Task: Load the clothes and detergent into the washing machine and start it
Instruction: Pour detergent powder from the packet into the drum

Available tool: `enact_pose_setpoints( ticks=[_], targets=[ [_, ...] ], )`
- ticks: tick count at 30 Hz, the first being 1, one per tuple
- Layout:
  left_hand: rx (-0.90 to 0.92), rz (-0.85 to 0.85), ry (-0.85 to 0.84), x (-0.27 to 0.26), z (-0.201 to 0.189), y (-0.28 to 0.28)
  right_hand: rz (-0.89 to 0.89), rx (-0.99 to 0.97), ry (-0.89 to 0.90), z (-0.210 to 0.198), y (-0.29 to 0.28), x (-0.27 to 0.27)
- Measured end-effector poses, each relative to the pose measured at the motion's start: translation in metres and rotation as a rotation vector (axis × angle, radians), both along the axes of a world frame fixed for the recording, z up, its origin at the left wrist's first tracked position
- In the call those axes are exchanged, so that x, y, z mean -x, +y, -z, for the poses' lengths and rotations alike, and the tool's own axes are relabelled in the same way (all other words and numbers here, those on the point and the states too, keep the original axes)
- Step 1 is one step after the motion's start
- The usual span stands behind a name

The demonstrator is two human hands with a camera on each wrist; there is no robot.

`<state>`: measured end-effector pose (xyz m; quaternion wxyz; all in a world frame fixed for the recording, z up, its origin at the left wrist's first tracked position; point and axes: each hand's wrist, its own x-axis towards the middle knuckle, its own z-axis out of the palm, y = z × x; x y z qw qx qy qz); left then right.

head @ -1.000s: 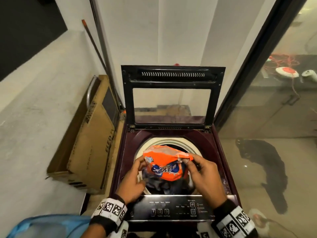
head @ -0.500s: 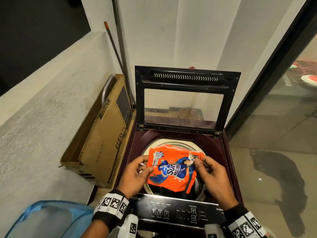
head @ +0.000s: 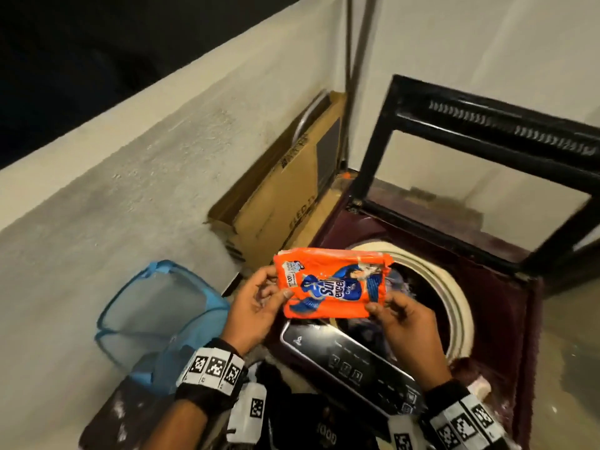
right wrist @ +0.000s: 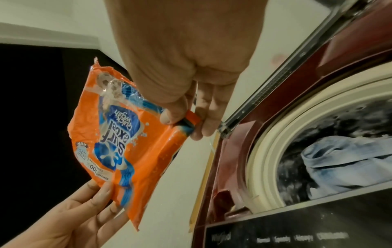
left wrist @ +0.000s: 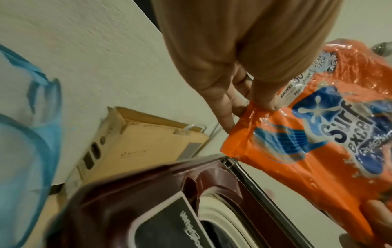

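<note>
An orange detergent packet (head: 331, 284) with blue print is held flat in the air between both hands, over the front left of the maroon top-load washing machine (head: 506, 306). My left hand (head: 259, 300) pinches its left edge (left wrist: 250, 107). My right hand (head: 389, 310) pinches its lower right corner (right wrist: 186, 124). The packet's top right corner looks torn. The black-framed lid (head: 487, 151) stands up. Inside the drum (right wrist: 331, 151) lie dark clothes and a light blue garment (right wrist: 339, 156), speckled with white powder. The control panel (head: 354, 365) runs along the front.
A blue mesh laundry basket (head: 156, 313) stands on the floor left of the machine. A flat cardboard box (head: 285, 190) leans against the wall beside it. A low white wall (head: 130, 157) runs along the left. Thin poles (head: 354, 60) stand in the corner.
The packet has come up and left, off the drum's middle to its front left rim, and now lies flat. My head has turned left, so the basket shows.
</note>
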<state>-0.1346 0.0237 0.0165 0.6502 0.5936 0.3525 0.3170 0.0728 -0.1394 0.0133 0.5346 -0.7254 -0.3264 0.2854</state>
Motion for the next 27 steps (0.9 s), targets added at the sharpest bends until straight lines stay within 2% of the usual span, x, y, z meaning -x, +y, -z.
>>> enact_pose_setpoints(
  ticks=[4,7,13,18,23,27],
  targets=[
    [-0.04,-0.14,0.03,0.061,-0.003,0.007,-0.261,-0.003,-0.002,-0.012,0.041,0.038],
    [0.023,-0.209,0.011,0.109,0.001,0.007,-0.413,0.005,0.031,-0.013,0.067,0.079],
    [0.159,-0.466,0.041,0.225,0.024,-0.004,-0.618,0.069,0.136,0.009,0.107,0.187],
    [0.218,-0.68,0.168,0.317,0.053,-0.029,-0.848,0.167,0.084,0.037,0.131,0.267],
    [0.221,-0.842,0.237,0.389,0.069,-0.059,-0.945,0.198,0.127,0.059,0.143,0.355],
    [0.19,-0.893,0.375,0.431,0.099,-0.077,-0.984,0.243,0.161,0.088,0.149,0.409]
  ],
)
